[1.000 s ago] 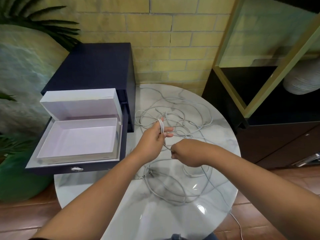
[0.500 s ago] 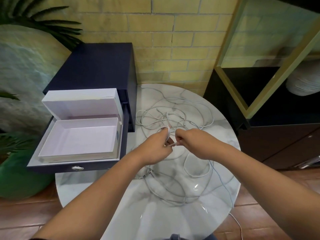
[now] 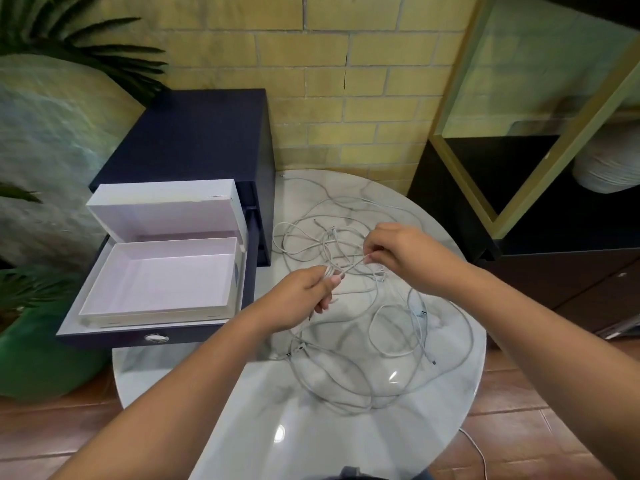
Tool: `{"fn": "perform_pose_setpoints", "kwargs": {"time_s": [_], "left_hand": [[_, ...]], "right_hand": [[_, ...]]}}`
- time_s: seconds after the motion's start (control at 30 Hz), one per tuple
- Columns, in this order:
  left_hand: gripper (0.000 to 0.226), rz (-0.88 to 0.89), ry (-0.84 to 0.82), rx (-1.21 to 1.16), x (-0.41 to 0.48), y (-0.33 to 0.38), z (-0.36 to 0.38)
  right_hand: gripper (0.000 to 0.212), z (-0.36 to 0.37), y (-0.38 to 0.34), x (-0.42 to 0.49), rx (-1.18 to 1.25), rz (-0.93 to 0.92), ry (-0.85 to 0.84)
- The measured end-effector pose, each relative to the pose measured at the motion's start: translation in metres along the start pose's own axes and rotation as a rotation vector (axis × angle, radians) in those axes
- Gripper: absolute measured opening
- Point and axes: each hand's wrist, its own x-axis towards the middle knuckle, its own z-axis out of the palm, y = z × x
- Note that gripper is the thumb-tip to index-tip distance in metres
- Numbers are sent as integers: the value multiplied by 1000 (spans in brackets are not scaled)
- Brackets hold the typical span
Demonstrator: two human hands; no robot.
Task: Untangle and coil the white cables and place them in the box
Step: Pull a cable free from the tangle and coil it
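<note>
Right hand [image 3: 398,252] pulled away from left hand [image 3: 301,299], strand [image 3: 354,266] now taut between them: next loop feeding. Left grips small started coil [image 3: 329,271], right pinches strand. Most white cables [image 3: 329,247] still tangled on table [image 3: 311,438] (box [image 3: 156,278] holds nothing yet).

Soft even light, glare on table [image 3: 311,445] — edges warped.

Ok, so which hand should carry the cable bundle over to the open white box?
Left, probably. The left hand grips the looped cable bundle and sits nearer the white box; the right hand only pinches a loose strand, farther across the table.
</note>
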Motion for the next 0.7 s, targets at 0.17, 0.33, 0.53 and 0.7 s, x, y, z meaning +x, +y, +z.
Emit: {"fn": "perform_pose_setpoints", "kwargs": {"time_s": [0.17,0.33,0.53,0.7], "left_hand": [[26,9,-4,-173,-3,16,-2],[26,15,-6,-318,-6,32,-4],[30,41,23,-611,-5,43,-6],[28,87,66,-793,3,47,-8]], "right_hand": [[16,3,5,7,-119,-76,160],[22,6,4,11,-89,-56,182],[8,32,1,3,281,149,71],[11,60,-14,-13,508,256,-134]]}}
